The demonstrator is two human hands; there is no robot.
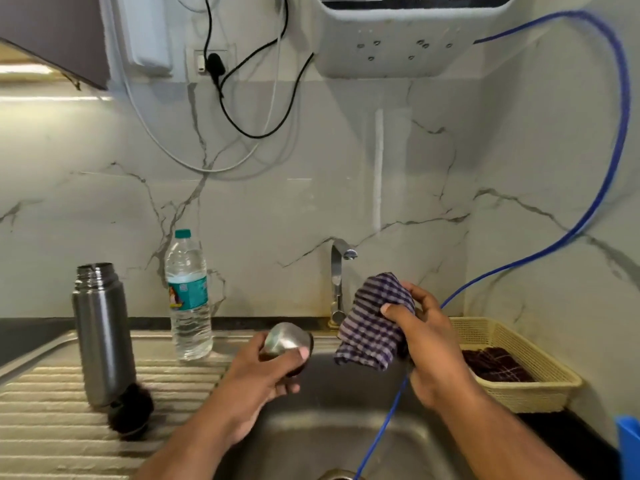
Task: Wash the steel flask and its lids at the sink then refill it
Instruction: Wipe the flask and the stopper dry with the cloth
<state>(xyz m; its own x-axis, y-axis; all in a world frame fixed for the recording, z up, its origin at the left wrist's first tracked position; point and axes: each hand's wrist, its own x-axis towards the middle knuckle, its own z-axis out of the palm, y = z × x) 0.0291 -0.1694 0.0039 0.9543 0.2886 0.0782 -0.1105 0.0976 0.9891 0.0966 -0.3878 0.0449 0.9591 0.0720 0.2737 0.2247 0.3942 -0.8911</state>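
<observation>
The steel flask (102, 334) stands upright and uncapped on the ribbed drainboard at the left. Over the sink basin (311, 427), my left hand (263, 379) grips a rounded steel lid (285, 339) with a dark inner rim. To its right my right hand (422, 341) holds a purple checked cloth (375, 323) bunched in front of the tap (337, 282); whether anything is wrapped inside the cloth is hidden. A dark bristly brush (130, 412) lies against the flask's base.
A clear plastic water bottle (188, 299) stands behind the drainboard. A cream plastic basket (512, 362) with a dark cloth sits right of the sink. A blue hose (613, 161) loops down the wall into the basin. A white water purifier (398, 36) hangs above.
</observation>
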